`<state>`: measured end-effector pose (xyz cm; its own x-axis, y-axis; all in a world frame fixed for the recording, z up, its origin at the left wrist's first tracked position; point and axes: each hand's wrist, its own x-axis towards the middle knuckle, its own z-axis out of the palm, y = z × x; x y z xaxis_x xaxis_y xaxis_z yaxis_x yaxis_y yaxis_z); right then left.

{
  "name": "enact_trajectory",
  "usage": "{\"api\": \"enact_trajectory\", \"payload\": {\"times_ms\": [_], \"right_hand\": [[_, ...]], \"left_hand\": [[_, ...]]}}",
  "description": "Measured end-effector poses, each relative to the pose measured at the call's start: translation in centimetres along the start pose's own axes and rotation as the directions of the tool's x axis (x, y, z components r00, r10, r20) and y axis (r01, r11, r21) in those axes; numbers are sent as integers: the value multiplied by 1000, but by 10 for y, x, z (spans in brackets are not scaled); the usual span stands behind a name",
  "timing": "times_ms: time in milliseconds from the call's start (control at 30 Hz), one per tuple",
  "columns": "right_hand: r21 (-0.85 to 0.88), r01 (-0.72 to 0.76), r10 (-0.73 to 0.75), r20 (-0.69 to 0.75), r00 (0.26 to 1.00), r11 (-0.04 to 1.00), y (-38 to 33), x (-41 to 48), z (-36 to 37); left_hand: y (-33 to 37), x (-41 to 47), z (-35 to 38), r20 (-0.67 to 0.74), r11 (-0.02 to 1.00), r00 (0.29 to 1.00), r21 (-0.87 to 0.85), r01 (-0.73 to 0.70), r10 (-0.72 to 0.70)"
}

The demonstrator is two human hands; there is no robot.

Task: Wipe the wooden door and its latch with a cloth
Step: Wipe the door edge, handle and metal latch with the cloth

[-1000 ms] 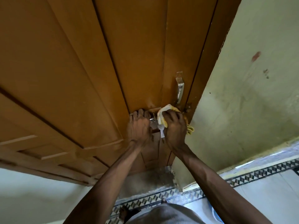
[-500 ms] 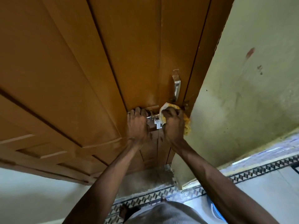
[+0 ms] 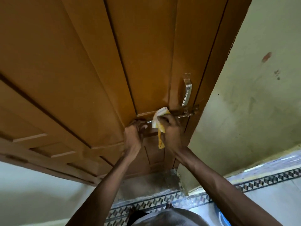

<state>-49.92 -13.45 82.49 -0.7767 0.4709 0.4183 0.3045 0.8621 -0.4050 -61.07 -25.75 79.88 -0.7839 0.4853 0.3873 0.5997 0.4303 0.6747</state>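
Note:
The brown wooden door (image 3: 101,66) fills the upper left of the head view. Its metal sliding latch (image 3: 187,114) runs across the door's right edge, below a shiny metal pull handle (image 3: 187,92). My right hand (image 3: 172,128) grips a yellow and white cloth (image 3: 158,121) and presses it on the latch bolt; a strip of cloth hangs down. My left hand (image 3: 134,134) is closed around the left end of the latch, against the door.
A pale green wall (image 3: 254,95) with stains stands right of the door frame. The floor below has a patterned tile border (image 3: 254,183). A blue object (image 3: 222,216) shows at the bottom right. My foot (image 3: 168,205) rests near the threshold.
My right hand slid left along the latch with the cloth, uncovering the bolt's right end. The cloth now hangs below the hand. My left hand stayed on the latch.

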Motion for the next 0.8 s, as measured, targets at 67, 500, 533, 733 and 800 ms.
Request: {"api": "enact_trajectory", "payload": {"times_ms": [67, 500, 533, 733, 800], "right_hand": [[-127, 46, -40, 51, 998, 991, -20, 2, 14], [-75, -301, 304, 41, 952, 951, -58, 5, 34], [-24, -311, 311, 46, 949, 950, -62, 6, 34], [49, -336, 336, 18, 942, 941, -45, 1, 37], [-15, -331, 331, 64, 942, 944, -51, -2, 42]], "left_hand": [[-2, 1, 0, 36, 997, 999, -81, 5, -2], [-9, 18, -15, 193, 975, 981, -209, 71, -31], [-9, 17, -17, 197, 971, 980, -232, 56, -9], [-19, 18, -12, 207, 973, 977, -206, 100, -57], [-18, 18, -12, 202, 973, 977, -207, 106, -63]]}}
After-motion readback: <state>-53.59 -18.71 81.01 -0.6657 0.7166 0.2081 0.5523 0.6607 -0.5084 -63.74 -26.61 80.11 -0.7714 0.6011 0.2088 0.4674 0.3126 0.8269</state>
